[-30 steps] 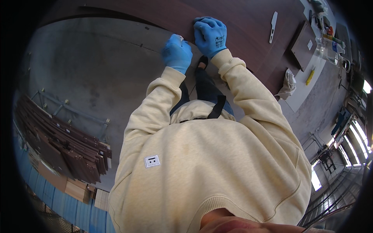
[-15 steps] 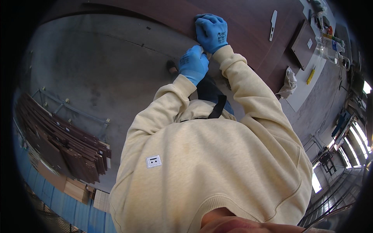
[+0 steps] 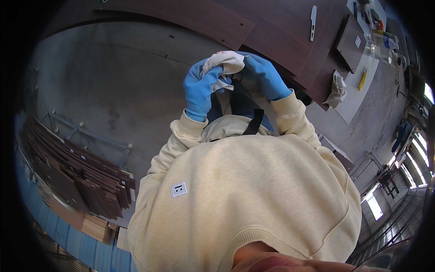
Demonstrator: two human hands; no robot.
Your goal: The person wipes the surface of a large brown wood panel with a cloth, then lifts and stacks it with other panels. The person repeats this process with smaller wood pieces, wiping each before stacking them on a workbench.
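Observation:
Both of my hands wear blue work gloves and are in front of my waist, just short of the table edge. Bunched between them is a white cloth, with one corner hanging down. My left hand is closed around the cloth's left side, its thumb lying across the folds. My right hand grips it from the right, its fingertips partly hidden behind the fabric. Just beyond the hands lies a dark brown panel with small holes near its edge.
On the worktable at right lie a white flat-handled blade, a smaller brown panel, a crumpled cloth, a yellow cutter and a clear plastic bottle. Stacked brown boards stand on the floor at left beside a metal rack.
Both hands have come back off the brown panel toward my body and moved apart. The white cloth, mostly hidden before, now shows between them.

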